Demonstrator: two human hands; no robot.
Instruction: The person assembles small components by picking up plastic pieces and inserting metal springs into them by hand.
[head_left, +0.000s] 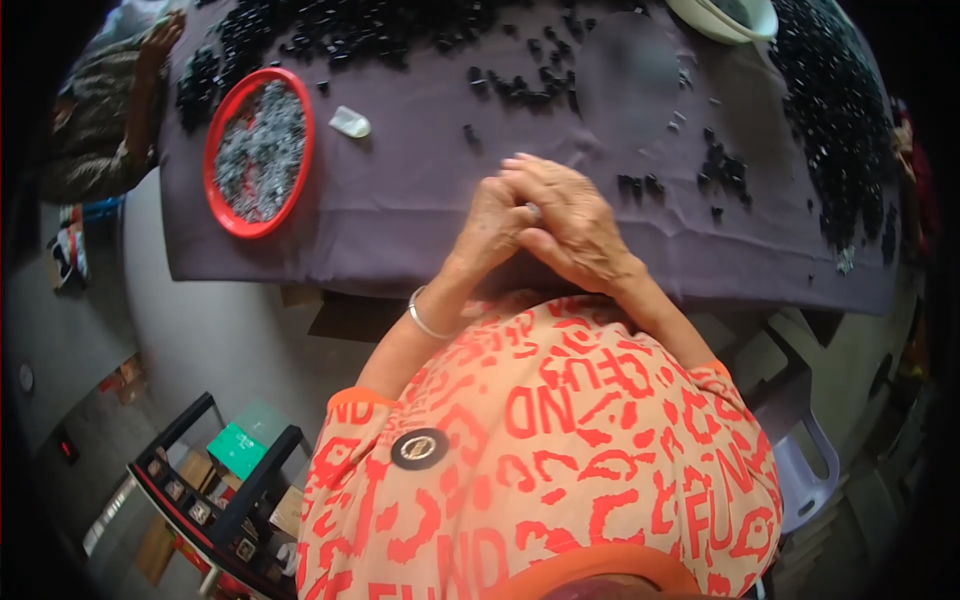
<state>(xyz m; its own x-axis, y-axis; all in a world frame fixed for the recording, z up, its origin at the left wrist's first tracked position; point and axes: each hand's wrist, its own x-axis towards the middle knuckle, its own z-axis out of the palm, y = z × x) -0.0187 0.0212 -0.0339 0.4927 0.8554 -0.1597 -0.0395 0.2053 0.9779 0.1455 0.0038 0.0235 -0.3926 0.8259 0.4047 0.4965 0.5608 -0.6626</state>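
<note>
My left hand (490, 228) and my right hand (578, 220) meet above the near part of the dark tablecloth. The right fingers lie over the left ones, and both hands are closed. A tiny greyish glint (533, 211) shows between the thumbs; whether it is a ring or a held part I cannot make out. Just ahead and to the right are a few small black pieces (640, 186). A red oval basket (306, 150) full of small grey, shiny pieces (262, 150) stands to the left of my hands.
Black pieces (340, 30) spread over the far side; a larger heap (835, 120) covers the right end. A whitish object (350, 122) lies beside the basket. At the far right stands a pale bowl (715, 22). Another person's arm (145, 90) reaches in at the left.
</note>
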